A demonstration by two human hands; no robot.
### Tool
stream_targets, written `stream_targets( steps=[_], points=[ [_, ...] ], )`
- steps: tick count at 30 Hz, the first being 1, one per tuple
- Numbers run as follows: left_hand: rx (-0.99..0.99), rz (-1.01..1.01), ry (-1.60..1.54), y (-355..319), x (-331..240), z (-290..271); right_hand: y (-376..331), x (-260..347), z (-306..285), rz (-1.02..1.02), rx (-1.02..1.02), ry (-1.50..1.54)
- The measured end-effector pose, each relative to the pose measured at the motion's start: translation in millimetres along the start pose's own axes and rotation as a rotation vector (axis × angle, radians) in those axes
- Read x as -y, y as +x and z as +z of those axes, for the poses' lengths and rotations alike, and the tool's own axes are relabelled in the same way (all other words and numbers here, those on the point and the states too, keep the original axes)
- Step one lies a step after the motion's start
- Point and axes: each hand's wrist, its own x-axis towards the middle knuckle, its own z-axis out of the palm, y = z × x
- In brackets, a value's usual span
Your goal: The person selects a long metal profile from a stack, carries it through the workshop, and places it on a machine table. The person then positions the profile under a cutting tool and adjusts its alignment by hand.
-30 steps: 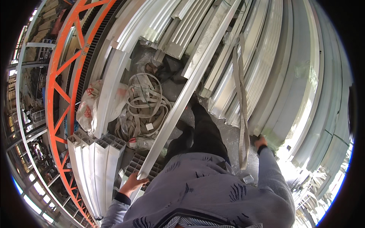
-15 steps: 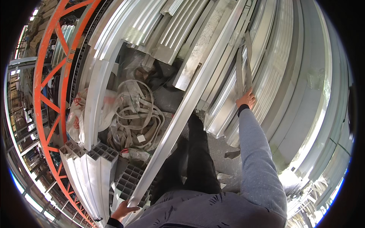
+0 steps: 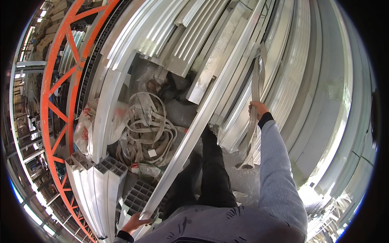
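Observation:
My right hand [image 3: 259, 108] grips a flat grey webbing strap [image 3: 255, 89]. Above the hand the strap runs up over a stack of silver metal profiles [image 3: 279, 87]; below it, the loose end hangs toward the floor. At the lower left, my left hand [image 3: 135, 224] is closed around the near end of a long silver metal profile [image 3: 193, 135], its thumb over the top. This profile slants from my left side up to the far middle, passing in front of my legs. The undersides of the left fingers are hidden.
A tangled heap of webbing straps [image 3: 152, 139] lies left of the long profile, beside plastic wrapping [image 3: 83, 131]. Bundled square tubes [image 3: 97, 176] stand at the lower left, near an orange lattice frame [image 3: 46, 121]. More profiles [image 3: 198, 48] lie ahead; long grey lengths [image 3: 320, 93] line the right.
My right hand has moved slightly nearer and left, closing around the strap, whose loose end now hangs below it. The left hand remains on the long profile. The whole view has shifted slightly.

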Motion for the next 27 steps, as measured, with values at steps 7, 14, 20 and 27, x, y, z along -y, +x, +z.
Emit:
stream_targets(
  steps=[7, 14, 20, 27],
  points=[
    [0.05, 0.04, -0.038, 17, -4, -8, -307, 57, 7, -0.541, 0.353, -0.468],
    [-0.018, -0.008, -0.079, 38, -10, -18, -526, 4, -68, -0.229, -0.066, 0.004],
    [0.051, 0.063, -0.103, 77, 2, -37, -698, -31, -111, -0.389, -0.169, -0.2],
    [0.068, 0.159, -0.057, 96, 7, -40, -711, -87, -232, -0.444, -0.161, 0.178]
  ],
)
